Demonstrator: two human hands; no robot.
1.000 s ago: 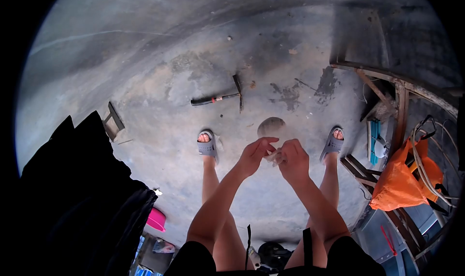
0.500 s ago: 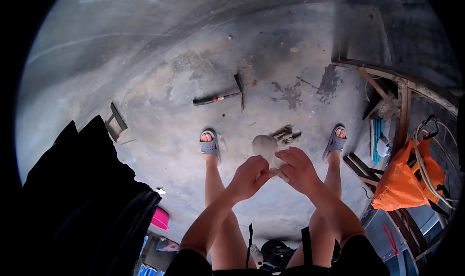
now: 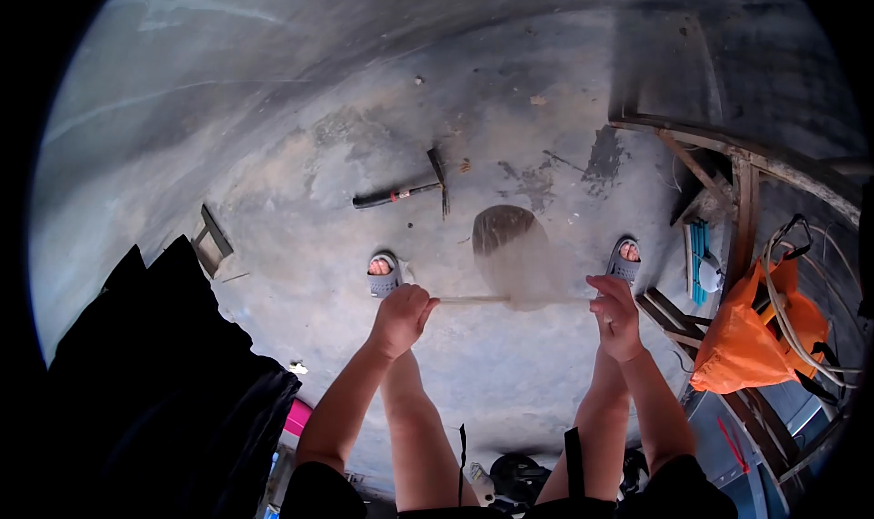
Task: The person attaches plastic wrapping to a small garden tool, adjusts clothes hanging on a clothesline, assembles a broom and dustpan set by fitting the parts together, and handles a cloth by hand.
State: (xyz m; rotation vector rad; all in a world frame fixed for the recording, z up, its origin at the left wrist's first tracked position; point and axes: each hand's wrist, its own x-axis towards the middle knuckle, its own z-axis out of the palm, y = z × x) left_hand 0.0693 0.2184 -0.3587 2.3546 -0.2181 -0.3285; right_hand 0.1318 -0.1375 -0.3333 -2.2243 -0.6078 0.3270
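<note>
A thin pale strip [image 3: 473, 300] runs straight across between my two hands. My left hand [image 3: 402, 319] is closed round its left end, fingers curled in. At the right end, my right hand [image 3: 617, 317] pinches between thumb and fingers, the other fingers bent. From the strip's middle spreads a rounded greyish-brown piece [image 3: 510, 246], darker at the top and smeared pale at the lower right. Motion blur hides its material and kind. Both hands are above the floor, between my sandalled feet.
A hammer-like tool [image 3: 401, 195] with a black and red handle lies on the floor. To the right are a wooden frame [image 3: 742, 209], an orange bag [image 3: 751, 337] with cables, and a blue item [image 3: 697, 262]. Dark cloth [image 3: 164, 382] and a pink container [image 3: 298, 416] are at left.
My hands have moved well apart, left hand to the left and right hand to the right. The pale thing that was bunched between them is now drawn out wide.
</note>
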